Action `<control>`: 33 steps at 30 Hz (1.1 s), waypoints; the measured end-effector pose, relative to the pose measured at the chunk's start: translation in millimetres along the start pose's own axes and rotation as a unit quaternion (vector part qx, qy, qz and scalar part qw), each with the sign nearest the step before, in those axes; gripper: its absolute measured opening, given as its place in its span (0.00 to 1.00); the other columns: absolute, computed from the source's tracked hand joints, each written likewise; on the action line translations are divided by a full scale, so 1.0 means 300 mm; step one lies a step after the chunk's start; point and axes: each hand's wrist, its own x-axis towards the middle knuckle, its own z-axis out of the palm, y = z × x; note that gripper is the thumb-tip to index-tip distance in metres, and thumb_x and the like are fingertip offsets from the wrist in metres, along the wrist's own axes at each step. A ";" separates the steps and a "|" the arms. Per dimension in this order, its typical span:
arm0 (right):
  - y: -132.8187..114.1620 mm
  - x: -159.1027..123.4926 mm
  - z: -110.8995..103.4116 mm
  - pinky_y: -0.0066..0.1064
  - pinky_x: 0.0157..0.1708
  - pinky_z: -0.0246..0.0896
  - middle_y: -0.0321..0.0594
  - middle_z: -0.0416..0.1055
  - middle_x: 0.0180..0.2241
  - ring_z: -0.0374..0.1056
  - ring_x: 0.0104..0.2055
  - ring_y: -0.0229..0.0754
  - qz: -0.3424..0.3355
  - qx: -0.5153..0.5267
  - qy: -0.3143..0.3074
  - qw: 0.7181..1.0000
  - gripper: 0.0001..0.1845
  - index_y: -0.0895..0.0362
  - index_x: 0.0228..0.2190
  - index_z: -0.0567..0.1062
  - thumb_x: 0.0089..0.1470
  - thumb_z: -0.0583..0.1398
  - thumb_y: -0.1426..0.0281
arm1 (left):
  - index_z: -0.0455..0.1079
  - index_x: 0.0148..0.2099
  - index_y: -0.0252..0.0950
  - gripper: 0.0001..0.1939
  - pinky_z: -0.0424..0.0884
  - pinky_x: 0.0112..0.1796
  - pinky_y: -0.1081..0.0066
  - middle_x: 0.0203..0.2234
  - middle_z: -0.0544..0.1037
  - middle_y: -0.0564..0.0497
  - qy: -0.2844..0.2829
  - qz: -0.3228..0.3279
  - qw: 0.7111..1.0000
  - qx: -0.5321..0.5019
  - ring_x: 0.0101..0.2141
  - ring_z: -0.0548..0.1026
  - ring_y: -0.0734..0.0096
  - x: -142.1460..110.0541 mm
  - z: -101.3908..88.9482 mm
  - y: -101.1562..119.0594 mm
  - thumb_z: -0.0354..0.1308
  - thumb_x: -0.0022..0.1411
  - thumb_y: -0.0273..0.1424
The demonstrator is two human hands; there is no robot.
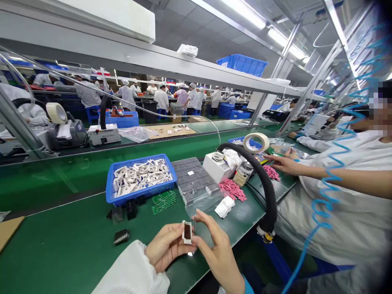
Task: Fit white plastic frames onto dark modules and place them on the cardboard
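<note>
The small white frame is above the table, between the two hands. It has a dark brown inside. I judge it light and stiff, perhaps of plastic, with thin walls which may bend or crack under a strong squeeze; it seems best to hold it by the outer long sides.

The left hand grips it between thumb and fingers. At its 3 o'clock, the right hand pinches a thin grey piece between thumb and index finger. This piece looks stiff and perhaps slippery; whether it touches the frame I cannot tell.

Outward from the frame, the green circuit boards lie at 10 o'clock, and farther the blue tray with many white parts. The grey slotted tray is at 12 o'clock, white pads at 2 o'clock, and beyond them pink strips and a black hose.

The near edge of the green table runs close at 4 o'clock. I judge the easier room for moving is toward 8 o'clock, below the black piece.
</note>
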 end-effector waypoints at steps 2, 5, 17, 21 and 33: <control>0.001 0.001 0.008 0.36 0.49 0.64 0.41 0.71 0.45 0.67 0.48 0.45 -0.030 -0.022 0.010 0.999 0.21 0.51 0.50 0.67 0.55 0.60 0.73 | 0.74 0.38 0.25 0.13 0.75 0.37 0.70 0.26 0.75 0.46 -0.001 0.005 1.000 -0.001 0.28 0.75 0.74 0.000 0.000 -0.002 0.59 0.58 0.33; 0.006 -0.001 0.022 0.38 0.50 0.63 0.40 0.72 0.44 0.66 0.48 0.44 -0.087 -0.033 -0.004 0.996 0.13 0.51 0.43 0.72 0.55 0.60 0.74 | 0.74 0.37 0.25 0.14 0.75 0.36 0.71 0.26 0.74 0.47 -0.002 0.006 1.000 -0.001 0.27 0.73 0.76 0.001 -0.003 -0.006 0.60 0.57 0.34; -0.002 -0.007 0.037 0.42 0.48 0.66 0.43 0.71 0.48 0.65 0.50 0.47 -0.124 -0.046 0.010 0.991 0.18 0.50 0.47 0.73 0.57 0.57 0.77 | 0.74 0.38 0.26 0.12 0.73 0.36 0.75 0.28 0.75 0.45 -0.008 0.031 0.999 -0.028 0.29 0.73 0.78 0.003 0.006 -0.015 0.56 0.60 0.32; 0.007 -0.011 0.046 0.43 0.51 0.65 0.43 0.69 0.50 0.63 0.53 0.48 -0.138 -0.069 0.000 0.988 0.21 0.51 0.49 0.71 0.55 0.59 0.78 | 0.74 0.36 0.28 0.10 0.71 0.32 0.78 0.27 0.76 0.47 0.012 0.043 0.999 -0.025 0.28 0.73 0.77 0.002 0.010 -0.014 0.58 0.59 0.32; 0.041 -0.040 0.064 0.46 0.50 0.65 0.42 0.72 0.48 0.62 0.54 0.48 -0.159 -0.109 0.003 0.981 0.25 0.51 0.53 0.68 0.55 0.56 0.81 | 0.74 0.30 0.29 0.11 0.71 0.32 0.75 0.23 0.75 0.48 0.057 0.051 0.996 0.046 0.26 0.71 0.77 0.011 0.009 -0.021 0.61 0.56 0.34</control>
